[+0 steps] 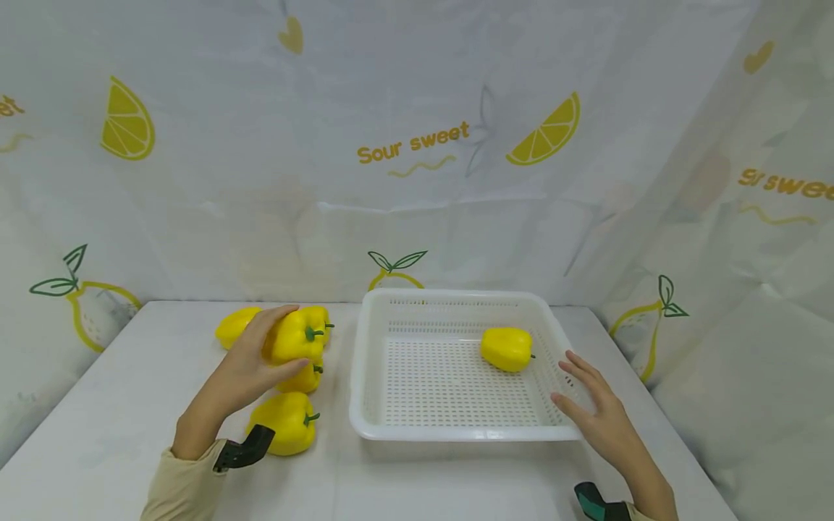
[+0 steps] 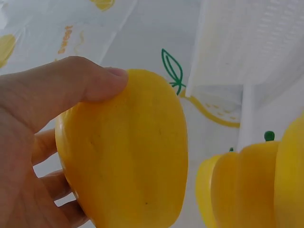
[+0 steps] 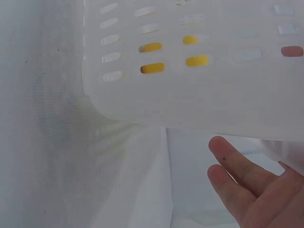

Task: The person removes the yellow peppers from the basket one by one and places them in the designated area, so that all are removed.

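My left hand (image 1: 244, 369) grips a yellow bell pepper (image 1: 295, 341) with a green stem, thumb on one side and fingers round the other. In the left wrist view that pepper (image 2: 137, 152) fills the middle. It is held over other yellow bell peppers on the table, one of them in front (image 1: 284, 425). A white plastic basket (image 1: 456, 434) stands right of them, with one bell pepper (image 1: 507, 349) lying inside near its right wall. At the basket's right rim is my right hand (image 1: 602, 420), fingers spread and loosely extended, thumb over the rim; contact is hard to tell.
Another pepper (image 1: 234, 327) lies at the back left, partly behind my left hand. The white table (image 1: 391, 485) meets a hanging white sheet (image 1: 417, 231) printed with lemons at the back, just behind the basket.
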The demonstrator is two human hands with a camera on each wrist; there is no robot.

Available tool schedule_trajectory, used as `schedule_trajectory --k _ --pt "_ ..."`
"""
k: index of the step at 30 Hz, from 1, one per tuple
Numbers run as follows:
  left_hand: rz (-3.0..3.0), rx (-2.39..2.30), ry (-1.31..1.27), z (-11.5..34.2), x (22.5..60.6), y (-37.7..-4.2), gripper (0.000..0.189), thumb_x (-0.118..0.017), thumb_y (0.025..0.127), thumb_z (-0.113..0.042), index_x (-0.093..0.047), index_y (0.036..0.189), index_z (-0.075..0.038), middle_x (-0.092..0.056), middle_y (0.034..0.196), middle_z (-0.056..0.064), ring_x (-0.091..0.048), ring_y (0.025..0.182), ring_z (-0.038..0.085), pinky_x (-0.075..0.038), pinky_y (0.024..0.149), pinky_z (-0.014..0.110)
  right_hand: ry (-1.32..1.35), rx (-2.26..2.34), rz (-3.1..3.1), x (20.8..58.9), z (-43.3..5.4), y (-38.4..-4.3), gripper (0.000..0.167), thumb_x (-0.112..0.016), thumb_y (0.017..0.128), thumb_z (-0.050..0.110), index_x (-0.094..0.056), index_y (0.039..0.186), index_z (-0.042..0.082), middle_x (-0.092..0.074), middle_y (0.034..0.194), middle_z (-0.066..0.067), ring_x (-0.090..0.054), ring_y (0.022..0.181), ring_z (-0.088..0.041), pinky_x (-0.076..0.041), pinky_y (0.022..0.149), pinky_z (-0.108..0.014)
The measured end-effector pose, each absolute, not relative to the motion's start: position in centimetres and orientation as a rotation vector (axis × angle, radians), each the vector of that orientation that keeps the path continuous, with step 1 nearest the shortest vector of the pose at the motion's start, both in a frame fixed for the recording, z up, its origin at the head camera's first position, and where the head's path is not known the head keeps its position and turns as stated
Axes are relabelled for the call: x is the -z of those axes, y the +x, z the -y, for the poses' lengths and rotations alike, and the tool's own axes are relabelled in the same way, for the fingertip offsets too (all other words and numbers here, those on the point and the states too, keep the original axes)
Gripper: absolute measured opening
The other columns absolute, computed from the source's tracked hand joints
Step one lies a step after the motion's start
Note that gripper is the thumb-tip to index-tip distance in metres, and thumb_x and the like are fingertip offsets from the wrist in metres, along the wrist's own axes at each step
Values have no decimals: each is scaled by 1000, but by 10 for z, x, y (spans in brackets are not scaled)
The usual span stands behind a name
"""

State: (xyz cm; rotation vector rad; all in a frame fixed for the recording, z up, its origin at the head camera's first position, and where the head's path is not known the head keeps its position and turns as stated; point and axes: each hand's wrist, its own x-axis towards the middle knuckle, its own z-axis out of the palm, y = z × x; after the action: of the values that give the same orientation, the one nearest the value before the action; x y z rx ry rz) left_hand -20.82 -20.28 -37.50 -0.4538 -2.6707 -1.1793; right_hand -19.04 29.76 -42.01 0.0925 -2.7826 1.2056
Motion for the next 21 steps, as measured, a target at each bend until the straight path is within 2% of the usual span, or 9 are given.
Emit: schedule_trajectory --k 7,16,21 --pt "2707 1153 -386 216 376 -209 78 -77 87 -25 -34 150 -9 -37 151 21 -36 137 42 -32 109 68 98 -1194 2781 420 -297 -190 65 -68 93 25 -41 146 0 -20 164 -19 -14 148 -51 -17 109 -77" --pt "2771 1104 -322 233 375 -207 80 -75 88 -32 -32 153 -13 -33 153 23 -32 137 46 -31 106 71 85 -1206 2788 420 -298 -190 65 -69 93 24 -41 146 0 -19 164 -19 -14 148 -51 -17 109 -77" --pt "2780 1066 -303 242 377 -208 79 -76 87 -28 -33 151 -10 -33 152 26 -34 135 48 -32 105 70 91 -1207 2791 420 -298 -189 65 -68 93 25 -41 147 1 -19 164 -19 -14 148 -51 -17 109 -77"
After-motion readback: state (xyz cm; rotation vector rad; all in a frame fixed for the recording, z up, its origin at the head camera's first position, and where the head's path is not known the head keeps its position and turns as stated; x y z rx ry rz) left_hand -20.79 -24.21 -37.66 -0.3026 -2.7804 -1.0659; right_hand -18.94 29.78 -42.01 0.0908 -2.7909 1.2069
